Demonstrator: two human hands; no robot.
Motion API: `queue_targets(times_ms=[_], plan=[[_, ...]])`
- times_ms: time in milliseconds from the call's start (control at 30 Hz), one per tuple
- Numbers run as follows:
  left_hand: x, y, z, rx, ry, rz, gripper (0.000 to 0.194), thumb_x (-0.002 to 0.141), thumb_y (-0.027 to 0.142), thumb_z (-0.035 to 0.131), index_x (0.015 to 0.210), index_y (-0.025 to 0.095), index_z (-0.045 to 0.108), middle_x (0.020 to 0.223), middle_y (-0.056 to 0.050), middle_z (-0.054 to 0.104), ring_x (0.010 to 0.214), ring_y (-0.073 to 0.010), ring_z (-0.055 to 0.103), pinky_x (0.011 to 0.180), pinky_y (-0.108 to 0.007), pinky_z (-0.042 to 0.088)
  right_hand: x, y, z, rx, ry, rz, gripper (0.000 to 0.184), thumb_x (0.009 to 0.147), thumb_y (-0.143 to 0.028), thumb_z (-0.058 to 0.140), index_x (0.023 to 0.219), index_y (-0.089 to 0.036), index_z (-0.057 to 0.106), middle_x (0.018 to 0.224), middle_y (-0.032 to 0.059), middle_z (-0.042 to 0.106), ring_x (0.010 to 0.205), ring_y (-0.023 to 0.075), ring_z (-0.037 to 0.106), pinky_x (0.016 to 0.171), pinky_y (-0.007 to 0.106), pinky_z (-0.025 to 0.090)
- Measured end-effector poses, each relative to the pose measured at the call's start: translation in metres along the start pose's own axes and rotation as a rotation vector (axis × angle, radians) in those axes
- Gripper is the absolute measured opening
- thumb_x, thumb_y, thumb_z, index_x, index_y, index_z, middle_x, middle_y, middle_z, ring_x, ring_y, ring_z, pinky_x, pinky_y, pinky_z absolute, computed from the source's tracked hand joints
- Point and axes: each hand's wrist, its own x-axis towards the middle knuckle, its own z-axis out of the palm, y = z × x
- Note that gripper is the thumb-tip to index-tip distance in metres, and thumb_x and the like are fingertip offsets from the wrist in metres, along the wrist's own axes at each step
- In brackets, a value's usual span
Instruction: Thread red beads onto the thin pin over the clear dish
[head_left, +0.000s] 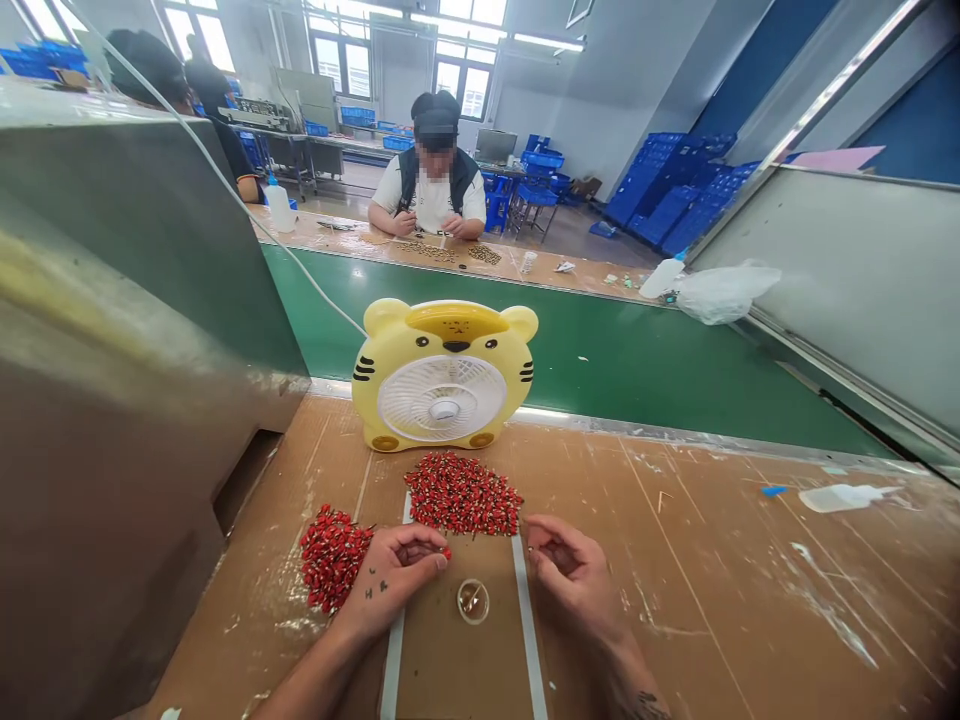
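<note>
Between the thumb and index finger of my left hand (401,572) is a small red piece (447,553). My right hand (571,570) is closed in a pinch; whatever its fingertips hold is too small to make out. A large heap of small red pieces with metallic bits (463,495) lies just beyond both hands. Beside my left hand rests a second red heap (330,560), partly covered by it. A small round clear dish (473,602) with something thin in it sits between my wrists, on a brown strip bordered by white tape (529,630).
A yellow tiger-faced fan (445,380) stands behind the heaps. On the left rises a metal housing (135,400). A squeeze bottle (844,497) lies at the right. Beyond the green belt (637,355), a person (431,185) sits handling small parts at another bench.
</note>
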Motion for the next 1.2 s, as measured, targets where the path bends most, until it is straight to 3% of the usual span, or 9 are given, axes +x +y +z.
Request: queue_targets(times_ms=[133, 333, 533, 1200], plan=[[-0.001, 0.000, 0.001, -0.040, 0.024, 0.013, 0.023, 0.068, 0.031, 0.083, 0.080, 0.013, 0.076, 0.070, -0.004, 0.073, 0.064, -0.0139, 0.063, 0.064, -0.022, 0.048, 0.011, -0.011, 0.023, 0.131, -0.037, -0.050, 0.016, 0.086, -0.030, 0.065, 0.084, -0.019, 0.075, 0.076, 0.0066, 0.073, 0.070, 0.0194, 0.069, 0.064, 0.028, 0.056], [-0.002, 0.000, 0.003, -0.053, 0.063, 0.061, 0.021, 0.067, 0.030, 0.084, 0.079, 0.014, 0.077, 0.074, -0.006, 0.076, 0.066, -0.0159, 0.066, 0.065, -0.024, 0.051, 0.006, -0.036, 0.050, 0.221, -0.081, 0.133, 0.025, 0.088, -0.042, 0.067, 0.090, -0.018, 0.074, 0.085, 0.0104, 0.078, 0.077, 0.0223, 0.075, 0.070, 0.030, 0.062], [-0.003, 0.002, 0.006, -0.051, 0.104, 0.160, 0.017, 0.068, 0.028, 0.083, 0.077, 0.015, 0.078, 0.074, -0.006, 0.075, 0.064, -0.0148, 0.063, 0.061, -0.023, 0.050, 0.011, -0.051, 0.065, 0.141, -0.049, -0.034, 0.016, 0.089, -0.034, 0.067, 0.085, -0.021, 0.076, 0.088, 0.0077, 0.076, 0.084, 0.0204, 0.072, 0.076, 0.030, 0.058], [-0.006, 0.005, 0.008, -0.003, 0.102, 0.211, 0.013, 0.070, 0.026, 0.081, 0.077, 0.016, 0.078, 0.078, -0.009, 0.075, 0.069, -0.0173, 0.066, 0.064, -0.024, 0.052, 0.010, -0.049, 0.065, 0.026, -0.070, -0.171, 0.006, 0.088, -0.020, 0.068, 0.085, -0.022, 0.073, 0.082, 0.0032, 0.072, 0.077, 0.0169, 0.068, 0.070, 0.027, 0.053]])
